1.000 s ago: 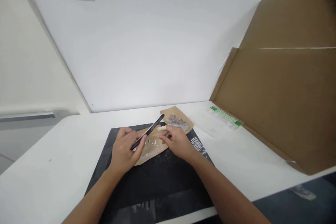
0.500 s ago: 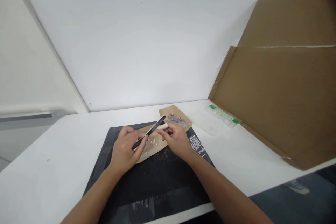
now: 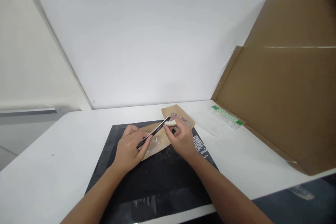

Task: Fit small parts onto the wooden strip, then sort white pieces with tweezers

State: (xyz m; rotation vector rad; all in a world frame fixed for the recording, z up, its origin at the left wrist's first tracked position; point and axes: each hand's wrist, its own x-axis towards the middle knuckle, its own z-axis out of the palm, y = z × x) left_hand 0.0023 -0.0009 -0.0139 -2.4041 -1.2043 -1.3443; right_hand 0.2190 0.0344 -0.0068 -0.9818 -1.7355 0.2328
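Observation:
My left hand point(image 3: 131, 146) is closed around a slim black strip with a pale edge point(image 3: 157, 130), which slants up to the right. My right hand point(image 3: 181, 136) is pinched at the strip's far end, with a white finger cover point(image 3: 170, 123) on its index finger. Whatever lies between those fingertips is too small to make out. Under the strip, a sheet of brown paper point(image 3: 162, 140) carries several tiny white pieces point(image 3: 155, 140). The paper lies on a black mat point(image 3: 162, 178).
Small white pieces in rows point(image 3: 199, 144) lie along the mat's right side. Behind my right hand is another brown paper point(image 3: 173, 109) with a clear packet on it. A clear bag with a green-marked strip point(image 3: 228, 114) lies near an upright cardboard sheet point(image 3: 283, 94) on the right.
My right fingers have shifted against the strip's far end, and the white finger cover now lies more level there. The view has moved slightly. My left hand keeps its grip.

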